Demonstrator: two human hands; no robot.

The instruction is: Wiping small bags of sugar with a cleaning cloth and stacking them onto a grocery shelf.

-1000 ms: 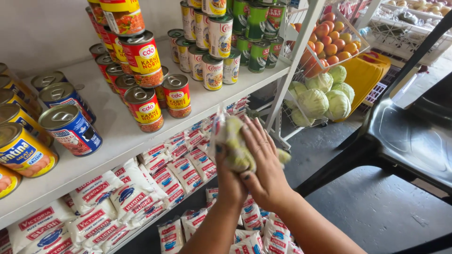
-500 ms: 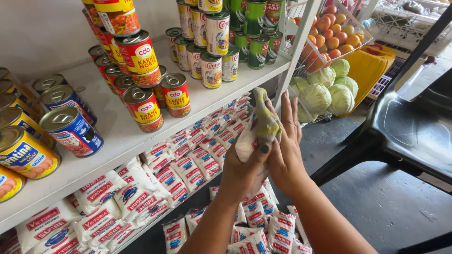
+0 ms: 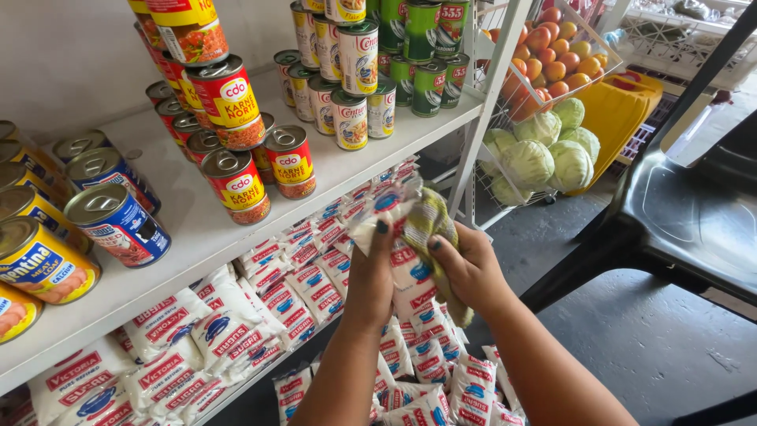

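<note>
The left hand (image 3: 371,276) grips a small white plastic sachet (image 3: 386,209) upright, while the right hand (image 3: 469,268), just beside it, presses a yellow-green cloth (image 3: 430,221) against its right face.

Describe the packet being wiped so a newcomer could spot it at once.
In front of the white shelf of cans, above the rows of white packets, the left hand holds one small white packet. It alone is lifted, with the right hand pressing a yellow-green cloth against it.

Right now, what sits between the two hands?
In the head view, a small sachet and a yellow-green cloth sit between the left hand and right hand.
</note>
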